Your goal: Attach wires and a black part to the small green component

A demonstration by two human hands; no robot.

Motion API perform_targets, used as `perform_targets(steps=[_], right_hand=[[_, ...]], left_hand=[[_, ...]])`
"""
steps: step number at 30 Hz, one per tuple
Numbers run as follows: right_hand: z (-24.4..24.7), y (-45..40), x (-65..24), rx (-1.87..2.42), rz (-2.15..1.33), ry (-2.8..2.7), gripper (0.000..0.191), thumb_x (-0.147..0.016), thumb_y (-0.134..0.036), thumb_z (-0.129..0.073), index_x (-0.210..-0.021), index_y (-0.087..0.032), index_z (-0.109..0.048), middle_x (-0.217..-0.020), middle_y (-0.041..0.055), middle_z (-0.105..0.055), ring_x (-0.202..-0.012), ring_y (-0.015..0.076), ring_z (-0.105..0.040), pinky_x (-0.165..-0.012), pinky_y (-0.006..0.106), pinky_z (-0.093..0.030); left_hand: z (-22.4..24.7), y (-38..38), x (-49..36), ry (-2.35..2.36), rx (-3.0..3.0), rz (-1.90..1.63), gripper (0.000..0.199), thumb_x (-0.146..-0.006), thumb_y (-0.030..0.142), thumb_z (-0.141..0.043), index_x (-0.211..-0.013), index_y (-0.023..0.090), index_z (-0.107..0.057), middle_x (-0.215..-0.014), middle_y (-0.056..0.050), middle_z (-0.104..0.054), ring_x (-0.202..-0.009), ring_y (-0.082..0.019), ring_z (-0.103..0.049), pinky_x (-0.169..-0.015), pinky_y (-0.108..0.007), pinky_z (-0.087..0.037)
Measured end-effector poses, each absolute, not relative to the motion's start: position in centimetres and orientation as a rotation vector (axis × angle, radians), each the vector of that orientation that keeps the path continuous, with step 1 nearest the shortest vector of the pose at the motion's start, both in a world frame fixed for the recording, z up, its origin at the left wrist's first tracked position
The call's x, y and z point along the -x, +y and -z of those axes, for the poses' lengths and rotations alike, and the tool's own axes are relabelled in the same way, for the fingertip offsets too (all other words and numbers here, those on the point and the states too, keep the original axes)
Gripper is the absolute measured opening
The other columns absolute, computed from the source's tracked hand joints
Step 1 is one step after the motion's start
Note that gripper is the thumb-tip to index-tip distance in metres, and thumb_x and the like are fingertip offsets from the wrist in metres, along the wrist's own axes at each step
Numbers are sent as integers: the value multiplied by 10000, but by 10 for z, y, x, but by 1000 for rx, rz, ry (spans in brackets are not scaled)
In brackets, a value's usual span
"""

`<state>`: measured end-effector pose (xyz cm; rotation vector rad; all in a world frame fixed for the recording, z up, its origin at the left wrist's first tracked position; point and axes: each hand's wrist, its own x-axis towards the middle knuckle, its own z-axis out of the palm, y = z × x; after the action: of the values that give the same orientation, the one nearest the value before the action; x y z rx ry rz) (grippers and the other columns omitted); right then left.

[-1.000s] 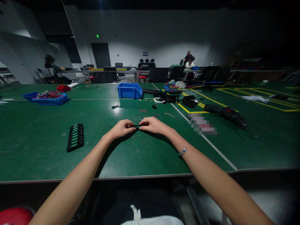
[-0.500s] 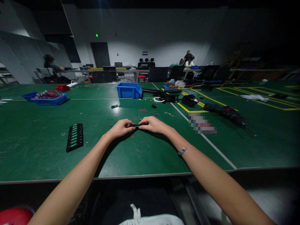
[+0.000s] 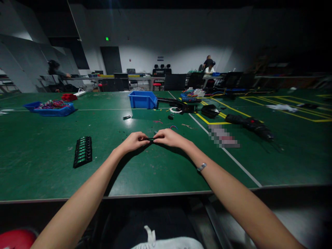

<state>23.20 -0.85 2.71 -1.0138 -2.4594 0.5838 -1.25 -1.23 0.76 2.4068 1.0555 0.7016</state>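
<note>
My left hand (image 3: 135,141) and my right hand (image 3: 168,137) meet over the green tabletop (image 3: 166,173), fingers pinched. Between them they grip a small dark strip (image 3: 151,139), one end in each hand. Its ends are hidden by my fingers, and its kind is too small to tell. To the left of my left hand lies a black slotted rack (image 3: 83,151) with a column of green pieces in it. Beyond my hands a small black-and-silver piece (image 3: 127,117) and red wire bits (image 3: 158,122) lie on the table.
Farther back stand a blue bin (image 3: 142,100) and a blue tray (image 3: 55,110) of coloured wires. On the right lie a black tool (image 3: 250,126), a black holder (image 3: 209,111) and a white ring (image 3: 175,110). People (image 3: 209,67) sit at far tables.
</note>
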Motion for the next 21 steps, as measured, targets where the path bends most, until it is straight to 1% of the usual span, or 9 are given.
perform_targets(steps=[14,21], right_hand=[[-27,-10,-232,996,-609,-2432,244,-848,-319,-668,-1012,-165,-764,-951,75,-747,-836,201,-673,-730,272,-473],[-28,-13,-231,1011,-647,-2397,241,-834,-302,-680,-1006,-155,-761,-899,67,-740,-779,181,-662,-698,261,-464]], left_hand=[[-6,-12,13,1034,-2380,-738,354,-855,462,-606,-961,147,-728,-791,-35,-630,-728,-157,-547,-656,-254,-376],[-5,-12,13,1018,-2370,-768,333,-844,444,-621,-941,142,-718,-779,-28,-618,-718,-151,-543,-648,-250,-375]])
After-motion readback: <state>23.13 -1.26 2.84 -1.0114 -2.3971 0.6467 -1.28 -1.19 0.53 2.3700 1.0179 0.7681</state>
